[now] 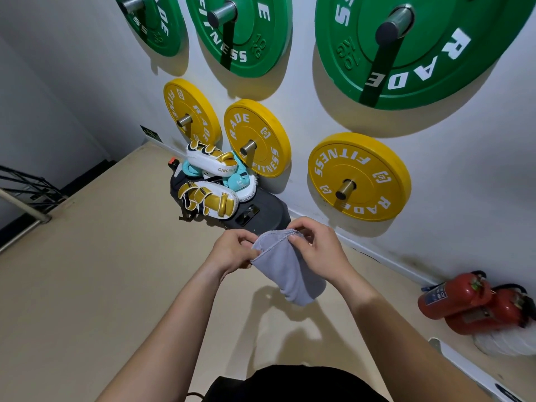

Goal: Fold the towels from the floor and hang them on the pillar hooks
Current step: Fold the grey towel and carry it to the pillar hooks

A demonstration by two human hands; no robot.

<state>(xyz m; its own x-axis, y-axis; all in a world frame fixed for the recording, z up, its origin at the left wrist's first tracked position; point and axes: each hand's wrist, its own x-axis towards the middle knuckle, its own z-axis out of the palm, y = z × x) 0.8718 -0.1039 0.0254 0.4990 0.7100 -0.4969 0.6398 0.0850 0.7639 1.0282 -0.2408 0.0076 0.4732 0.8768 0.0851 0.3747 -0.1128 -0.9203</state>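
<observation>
Left hand (232,250) and right hand (316,246) each pinch the top hem of a grey cloth towel (290,265), held mid-air over the beige floor (101,285). Right: two red fire extinguishers (470,303) lying at the wall base. Far: white-gold strike pads (208,184) on a dark bag; yellow (359,177) and green weight plates (406,44) pegged on the white wall.

Viewpoint: one head-worn camera is looking out from above the person's chest, aiming forward and steeply down.
Facing: it is pointing at the beige floor (101,285) where it is meeting the white wall (478,198), and the frame is tilting so the wall is slanting across the upper right.
Nearness: it is hovering close over the left hand (232,250) and right hand (322,250), which are pinching a grey towel (290,271) near mid-frame.
Lens: the wide angle is bowing the green weight plates (362,30) along the top edge.
</observation>
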